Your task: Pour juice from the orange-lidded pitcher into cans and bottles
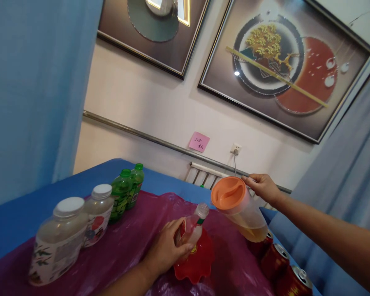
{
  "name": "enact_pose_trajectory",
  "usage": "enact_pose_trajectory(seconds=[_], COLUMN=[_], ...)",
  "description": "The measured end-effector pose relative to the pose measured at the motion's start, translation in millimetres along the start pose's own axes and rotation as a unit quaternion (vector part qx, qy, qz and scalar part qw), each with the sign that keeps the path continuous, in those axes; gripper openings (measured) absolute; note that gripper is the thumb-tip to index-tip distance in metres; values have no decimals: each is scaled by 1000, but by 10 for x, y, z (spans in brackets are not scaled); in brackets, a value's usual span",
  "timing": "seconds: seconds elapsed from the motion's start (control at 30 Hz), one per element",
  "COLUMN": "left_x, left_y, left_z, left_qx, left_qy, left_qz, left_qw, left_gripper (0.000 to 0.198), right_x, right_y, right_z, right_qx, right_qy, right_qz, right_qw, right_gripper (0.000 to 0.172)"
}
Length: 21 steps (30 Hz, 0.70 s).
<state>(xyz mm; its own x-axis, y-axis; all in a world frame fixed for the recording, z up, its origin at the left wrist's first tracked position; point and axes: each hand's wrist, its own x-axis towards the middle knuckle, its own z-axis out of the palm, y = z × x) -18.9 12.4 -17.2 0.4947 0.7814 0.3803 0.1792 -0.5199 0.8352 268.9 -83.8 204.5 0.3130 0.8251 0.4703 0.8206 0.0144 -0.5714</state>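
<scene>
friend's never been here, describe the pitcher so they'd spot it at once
Find the blue table with the purple plastic sheet. At its right side, above the red cans in this view, the right hand holds the pitcher, tilted. Its broad orange lid and yellowish liquid in a translucent body set it apart from the cans and the clear bottle.

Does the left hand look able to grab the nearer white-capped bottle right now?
Probably not: the left hand is already wrapped around a clear bottle. Otherwise the way looks free, with only purple sheet showing between that hand and the nearer white-capped bottle.
</scene>
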Motion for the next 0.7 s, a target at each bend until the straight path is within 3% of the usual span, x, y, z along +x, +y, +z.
enact_pose_trajectory(seconds=[0.23, 0.43, 0.7], left_x=[0, -1, 5], left_y=[4, 53, -61], left_z=[6, -9, 46], left_qx=[-2, 13, 12], left_qy=[3, -13, -6], left_qz=[1, 5, 7], left_qw=[1000, 1000, 1000], left_gripper=[69, 59, 70], right_x=[33, 61, 80], right_y=[-47, -95, -96], right_z=[-10, -39, -59], right_qx=[-6, -38, -73], right_qy=[4, -35, -42], right_qz=[-9, -32, -44], right_qw=[1000, 998, 995], right_gripper=[62, 62, 60])
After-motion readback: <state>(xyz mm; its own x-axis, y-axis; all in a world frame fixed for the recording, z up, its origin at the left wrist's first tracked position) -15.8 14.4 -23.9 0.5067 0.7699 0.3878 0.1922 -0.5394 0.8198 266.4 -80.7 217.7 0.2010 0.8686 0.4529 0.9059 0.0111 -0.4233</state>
